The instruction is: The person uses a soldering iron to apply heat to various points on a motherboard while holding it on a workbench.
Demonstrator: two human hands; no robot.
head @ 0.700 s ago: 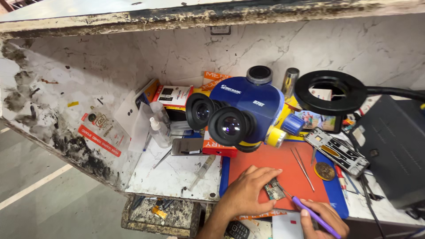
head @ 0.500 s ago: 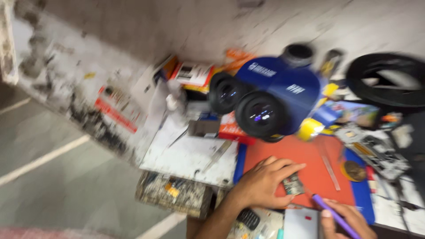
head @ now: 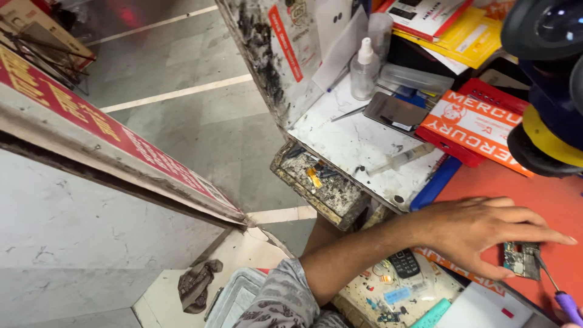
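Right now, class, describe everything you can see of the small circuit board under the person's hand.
The small circuit board is a greenish rectangle crowded with tiny metallic parts. It lies flat on the orange mat. The left hand pins it from above, thumb at its left edge. A purple-handled tool touches its lower right corner with a thin metal tip.

Even, fairly bright light fell from above, leaving only soft shadows under the left hand (head: 480,234) on the orange mat (head: 546,206). The white worktop (head: 358,143) and clear spray bottle (head: 364,73) stood sharp. The microscope eyepiece (head: 543,27), closest to the lens, was blurred and carried a pale glare. Straight edges bowed toward the frame's borders.
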